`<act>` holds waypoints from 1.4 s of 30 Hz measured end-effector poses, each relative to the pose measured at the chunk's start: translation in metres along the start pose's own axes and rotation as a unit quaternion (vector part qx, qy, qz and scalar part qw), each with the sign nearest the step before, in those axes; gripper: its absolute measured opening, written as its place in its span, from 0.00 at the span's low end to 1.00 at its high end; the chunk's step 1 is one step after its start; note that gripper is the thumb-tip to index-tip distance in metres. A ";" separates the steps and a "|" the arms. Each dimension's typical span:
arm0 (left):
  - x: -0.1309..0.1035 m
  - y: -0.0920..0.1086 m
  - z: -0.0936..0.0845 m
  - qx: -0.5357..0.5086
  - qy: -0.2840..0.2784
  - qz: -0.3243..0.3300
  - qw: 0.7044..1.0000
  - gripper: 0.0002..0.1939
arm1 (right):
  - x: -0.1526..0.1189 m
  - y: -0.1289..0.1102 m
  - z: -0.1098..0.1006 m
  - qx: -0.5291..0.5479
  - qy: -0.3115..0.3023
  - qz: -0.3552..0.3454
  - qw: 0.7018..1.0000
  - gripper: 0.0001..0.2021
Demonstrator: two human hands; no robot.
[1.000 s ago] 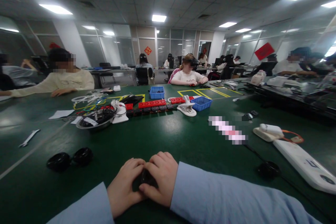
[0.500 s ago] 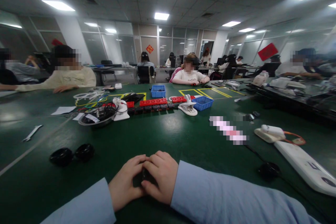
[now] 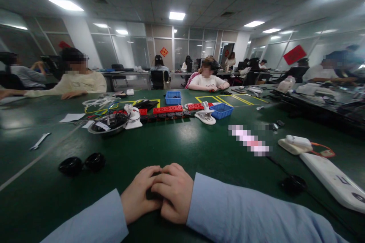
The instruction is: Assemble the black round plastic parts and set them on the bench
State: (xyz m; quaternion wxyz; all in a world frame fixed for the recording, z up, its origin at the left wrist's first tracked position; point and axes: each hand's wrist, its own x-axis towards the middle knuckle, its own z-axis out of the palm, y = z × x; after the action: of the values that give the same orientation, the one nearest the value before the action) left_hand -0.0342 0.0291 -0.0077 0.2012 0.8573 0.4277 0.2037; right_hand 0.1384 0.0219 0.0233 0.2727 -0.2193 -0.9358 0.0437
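My left hand (image 3: pixel 142 195) and my right hand (image 3: pixel 176 193) meet over the green table close in front of me. Their fingers are curled and overlap at the tips, with the right fingers lying over the left ones. Something dark seems to be enclosed between them, but the fingers hide it and I cannot make out its kind. To the left of my hands lie two glossy black round cup-shaped parts (image 3: pixel 70 166), side by side. Another black round part (image 3: pixel 293 184) with a cable rests to the right, beyond my right sleeve.
Across the table runs a row of red and black socket blocks (image 3: pixel 168 110), with a white clamp stand (image 3: pixel 205 115), a blue bin (image 3: pixel 222 111) and a metal bowl of cables (image 3: pixel 107 131). A wrench (image 3: pixel 40 141) lies left, a white power bank-like case (image 3: pixel 336 182) right. People sit opposite.
The right fingers have shifted and closed further over the left hand, so the dark thing between them shows less. The view has turned slightly left.
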 end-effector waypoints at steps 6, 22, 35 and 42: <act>0.002 0.006 -0.004 0.009 0.001 0.021 1.000 0.21 | -0.005 0.001 0.008 0.040 0.038 -0.086 0.995 0.07; 0.002 -0.006 0.000 0.020 0.002 0.042 0.999 0.25 | -0.004 -0.009 -0.020 -0.014 0.127 -0.019 0.992 0.12; 0.002 0.004 -0.003 0.031 -0.005 0.026 0.999 0.22 | 0.008 -0.009 -0.009 -0.159 -0.023 0.128 0.979 0.13; 0.001 0.002 -0.003 0.028 -0.004 0.036 0.999 0.25 | 0.006 -0.004 -0.031 -0.030 -0.124 0.069 0.989 0.14</act>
State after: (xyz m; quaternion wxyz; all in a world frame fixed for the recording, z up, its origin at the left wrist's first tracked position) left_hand -0.0341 0.0295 -0.0045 0.1713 0.8782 0.4017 0.1950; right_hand 0.1486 0.0198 0.0537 0.1441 -0.2838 -0.9460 0.0615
